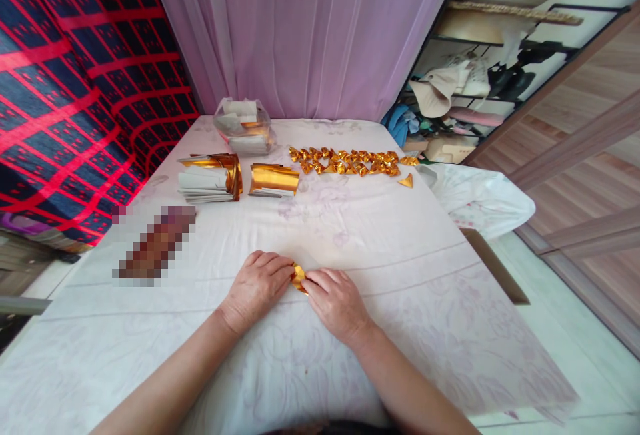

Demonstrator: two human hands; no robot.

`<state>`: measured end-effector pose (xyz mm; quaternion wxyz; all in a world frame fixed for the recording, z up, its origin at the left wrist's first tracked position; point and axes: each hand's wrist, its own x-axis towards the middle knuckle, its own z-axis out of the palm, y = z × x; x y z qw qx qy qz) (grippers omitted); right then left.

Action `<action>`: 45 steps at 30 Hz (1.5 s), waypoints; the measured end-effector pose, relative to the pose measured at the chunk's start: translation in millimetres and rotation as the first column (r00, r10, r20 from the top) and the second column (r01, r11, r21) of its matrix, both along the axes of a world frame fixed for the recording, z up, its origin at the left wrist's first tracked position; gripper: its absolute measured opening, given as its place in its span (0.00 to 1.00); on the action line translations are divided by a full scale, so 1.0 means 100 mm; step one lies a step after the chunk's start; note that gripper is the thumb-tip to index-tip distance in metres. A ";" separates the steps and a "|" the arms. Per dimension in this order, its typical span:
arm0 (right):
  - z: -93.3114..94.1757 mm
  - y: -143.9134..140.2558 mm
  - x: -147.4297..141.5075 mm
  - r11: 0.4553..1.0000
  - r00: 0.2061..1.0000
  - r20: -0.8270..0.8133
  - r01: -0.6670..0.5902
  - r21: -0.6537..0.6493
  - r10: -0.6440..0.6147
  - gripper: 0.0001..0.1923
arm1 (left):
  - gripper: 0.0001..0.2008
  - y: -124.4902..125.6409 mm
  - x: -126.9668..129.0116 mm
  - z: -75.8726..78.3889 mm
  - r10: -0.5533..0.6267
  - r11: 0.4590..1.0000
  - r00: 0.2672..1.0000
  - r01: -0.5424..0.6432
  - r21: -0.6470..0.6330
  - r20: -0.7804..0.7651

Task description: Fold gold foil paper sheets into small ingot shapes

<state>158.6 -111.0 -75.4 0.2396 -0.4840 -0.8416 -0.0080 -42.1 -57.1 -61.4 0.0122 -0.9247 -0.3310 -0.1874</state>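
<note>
Between my two hands, low over the middle of the table, is a small piece of folded gold foil paper [299,277]. My left hand [261,282] grips its left side, fingers curled. On the other side my right hand [341,302] pinches the paper's right edge, and its fingertips hide part of it. Farther back lie a stack of gold foil sheets [275,179] and a larger stack of gold and white sheets [207,178]. Folded gold pieces [350,161] form rows at the back right, with a single folded piece [405,181] apart from them.
A clear plastic bag [243,127] holding more sheets stands at the back left of the cloth-covered table [210,235]. A blurred-out item [157,242] lies at left. Beyond the right edge are a white plastic bag [480,198] and a cluttered shelf [450,95].
</note>
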 end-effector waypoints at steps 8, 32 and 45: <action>0.00 0.02 -0.06 0.997 0.999 0.006 0.052 -0.061 -0.052 0.08 | 0.11 -0.06 0.05 -0.07 0.069 0.993 0.996 -0.062 -0.098 0.063; -0.02 -0.01 0.02 0.982 0.971 -0.167 0.151 -0.113 -0.168 0.07 | 0.10 -0.04 0.08 -0.13 0.203 0.935 0.970 -0.152 -0.321 0.132; -0.06 0.03 0.01 0.956 0.936 -0.217 0.244 -0.161 -0.275 0.08 | 0.09 -0.04 0.10 -0.12 0.212 0.937 0.967 -0.160 -0.310 0.143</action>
